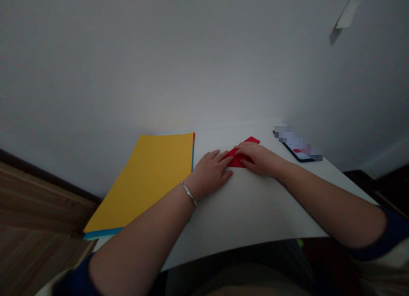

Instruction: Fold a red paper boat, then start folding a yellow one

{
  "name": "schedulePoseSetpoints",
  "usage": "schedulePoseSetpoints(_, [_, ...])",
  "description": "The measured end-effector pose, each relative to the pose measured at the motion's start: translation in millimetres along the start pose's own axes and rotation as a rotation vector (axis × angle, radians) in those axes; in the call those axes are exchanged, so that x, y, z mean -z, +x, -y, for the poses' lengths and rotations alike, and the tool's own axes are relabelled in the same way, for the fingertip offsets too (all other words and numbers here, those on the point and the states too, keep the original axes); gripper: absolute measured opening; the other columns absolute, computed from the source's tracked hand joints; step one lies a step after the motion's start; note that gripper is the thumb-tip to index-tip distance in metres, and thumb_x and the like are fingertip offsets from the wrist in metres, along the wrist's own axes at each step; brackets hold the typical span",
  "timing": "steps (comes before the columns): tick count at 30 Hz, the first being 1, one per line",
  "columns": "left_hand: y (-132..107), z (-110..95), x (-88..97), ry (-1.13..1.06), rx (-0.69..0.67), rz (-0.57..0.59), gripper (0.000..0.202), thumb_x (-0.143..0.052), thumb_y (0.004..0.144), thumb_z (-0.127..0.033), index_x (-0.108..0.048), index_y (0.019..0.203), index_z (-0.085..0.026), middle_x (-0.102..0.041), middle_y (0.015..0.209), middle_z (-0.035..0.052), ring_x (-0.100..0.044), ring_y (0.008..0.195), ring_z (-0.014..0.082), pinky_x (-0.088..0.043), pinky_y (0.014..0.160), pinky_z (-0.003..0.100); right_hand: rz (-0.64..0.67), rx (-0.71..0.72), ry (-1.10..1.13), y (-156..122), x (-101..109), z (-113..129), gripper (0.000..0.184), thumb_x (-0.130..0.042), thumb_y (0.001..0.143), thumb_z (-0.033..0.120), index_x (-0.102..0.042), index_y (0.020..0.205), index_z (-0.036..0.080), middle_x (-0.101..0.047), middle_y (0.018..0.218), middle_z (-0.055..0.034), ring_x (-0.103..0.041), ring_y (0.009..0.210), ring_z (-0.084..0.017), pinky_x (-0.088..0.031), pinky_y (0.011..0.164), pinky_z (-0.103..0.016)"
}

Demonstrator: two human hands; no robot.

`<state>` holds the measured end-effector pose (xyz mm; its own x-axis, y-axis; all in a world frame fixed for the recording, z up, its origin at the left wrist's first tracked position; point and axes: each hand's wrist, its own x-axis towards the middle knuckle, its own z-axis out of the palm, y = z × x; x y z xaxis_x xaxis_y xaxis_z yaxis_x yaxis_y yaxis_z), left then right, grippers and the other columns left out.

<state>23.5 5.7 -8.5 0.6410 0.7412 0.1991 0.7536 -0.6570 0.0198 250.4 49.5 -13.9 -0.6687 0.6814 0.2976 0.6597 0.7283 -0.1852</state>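
Observation:
A piece of red paper (pixel 237 161) with straight, angled edges lies on the white table, and one corner shows beyond my right hand. My left hand (pixel 212 171) rests on the table at the paper's left end, fingers stretched and slightly spread, the fingertips touching its edge. From the right, my right hand (pixel 257 157) lies over the paper with its fingers extended and pressing down on it. Part of the paper is hidden under the right hand. A silver bracelet (pixel 189 194) circles my left wrist.
To the left lies a stack of large coloured sheets (pixel 150 176), yellow on top, with blue edges below. A tablet (pixel 297 146) with a blurred screen lies at the right. The white table (pixel 236 215) meets a pale wall (pixel 207 65) at the back. Wooden panels (pixel 41 210) stand at the left.

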Motion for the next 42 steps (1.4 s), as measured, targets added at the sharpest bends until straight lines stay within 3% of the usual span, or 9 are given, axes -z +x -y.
schedulePoseSetpoints(5, [1.3, -2.1, 3.3, 0.016, -0.026, -0.047, 0.041, -0.043, 0.096, -0.034, -0.053, 0.132, -0.018, -0.053, 0.14, 0.0095, -0.047, 0.128, 0.0268, -0.036, 0.107, 0.045, 0.009, -0.113, 0.012, -1.0, -2.2, -7.1, 0.022, -0.051, 0.089, 0.027, -0.062, 0.103, 0.015, -0.053, 0.139, -0.0172, -0.046, 0.13, -0.029, -0.038, 0.107, -0.048])
schedulePoseSetpoints(8, [2.6, -3.7, 7.9, 0.026, -0.009, -0.074, 0.034, -0.043, 0.097, -0.033, -0.06, 0.122, -0.018, -0.062, 0.127, 0.0081, -0.055, 0.116, 0.0246, -0.041, 0.1, 0.042, 0.024, -0.153, 0.004, -0.8, 4.2, -4.4, 0.015, -0.047, 0.09, 0.025, -0.06, 0.093, 0.017, -0.057, 0.133, -0.017, -0.051, 0.125, -0.028, -0.04, 0.105, -0.046])
schedulePoseSetpoints(11, [3.9, -3.1, 10.6, 0.071, 0.108, -0.078, 0.03, -0.043, 0.097, -0.032, -0.066, 0.106, -0.016, -0.068, 0.108, 0.0094, -0.061, 0.1, 0.0235, -0.045, 0.092, 0.04, 0.019, -0.176, -0.064, -0.2, 9.3, -0.9, 0.008, -0.052, 0.086, 0.024, -0.058, 0.089, 0.019, -0.065, 0.12, -0.0155, -0.058, 0.111, -0.028, -0.045, 0.098, -0.046])
schedulePoseSetpoints(15, [3.5, 0.2, 7.8, 0.123, 0.224, -0.123, 0.029, -0.055, 0.091, -0.039, -0.066, 0.102, -0.015, -0.065, 0.107, 0.0126, -0.058, 0.101, 0.026, -0.045, 0.089, 0.041, -0.001, -0.174, -0.119, -0.6, 8.9, -2.8, 0.022, -0.058, 0.084, 0.03, -0.061, 0.101, 0.016, -0.066, 0.111, -0.0149, -0.06, 0.102, -0.029, -0.047, 0.093, -0.046])
schedulePoseSetpoints(24, [7.3, 0.7, 1.4, -0.064, 0.251, -0.124, 0.021, -0.06, 0.088, -0.029, -0.059, 0.1, -0.013, -0.064, 0.103, 0.0114, -0.057, 0.099, 0.0238, -0.045, 0.093, 0.039, -0.024, -0.075, -0.122, -4.0, 0.7, -6.7, 0.042, -0.049, 0.088, 0.028, -0.058, 0.127, 0.013, -0.058, 0.13, -0.0185, -0.051, 0.121, -0.031, -0.039, 0.104, -0.05])
schedulePoseSetpoints(30, [9.7, 3.2, 2.2, -0.246, 0.289, -0.19, 0.016, -0.063, 0.083, -0.02, -0.059, 0.098, -0.016, -0.066, 0.091, 0.007, -0.06, 0.086, 0.0215, -0.048, 0.079, 0.036, -0.067, -0.096, -0.127, -5.9, 1.2, -6.6, 0.052, -0.056, 0.085, 0.031, -0.052, 0.134, 0.012, -0.055, 0.132, -0.0187, -0.045, 0.127, -0.033, -0.036, 0.106, -0.05])
schedulePoseSetpoints(33, [9.8, 4.1, 4.8, -0.294, 0.288, -0.271, 0.012, -0.061, 0.084, -0.019, -0.059, 0.096, -0.018, -0.067, 0.086, 0.0046, -0.06, 0.079, 0.0199, -0.048, 0.072, 0.034, -0.151, -0.122, -0.126, -4.8, 5.9, -5.0, 0.049, -0.062, 0.08, 0.031, -0.058, 0.126, 0.015, -0.058, 0.123, -0.0176, -0.049, 0.118, -0.032, -0.041, 0.099, -0.048])
schedulePoseSetpoints(38, [9.4, 5.0, 9.4, -0.257, 0.25, -0.44, 0.004, -0.059, 0.085, -0.021, -0.062, 0.088, -0.019, -0.067, 0.082, 0.0036, -0.06, 0.08, 0.0198, -0.047, 0.075, 0.034, -0.325, -0.154, -0.174, -2.4, 18.7, 0.7, 0.015, -0.062, 0.081, 0.026, -0.067, 0.093, 0.021, -0.063, 0.092, -0.0099, -0.054, 0.092, -0.027, -0.043, 0.085, -0.043])
schedulePoseSetpoints(42, [7.7, 3.9, 13.5, -0.182, 0.2, -0.467, 0.01, -0.057, 0.088, -0.025, -0.066, 0.089, -0.02, -0.069, 0.084, 0.004, -0.061, 0.085, 0.0214, -0.044, 0.079, 0.035, -0.426, -0.152, -0.199, -4.2, 24.7, 5.1, 0.009, -0.059, 0.084, 0.026, -0.067, 0.085, 0.024, -0.064, 0.086, -0.0071, -0.055, 0.087, -0.025, -0.04, 0.081, -0.04])
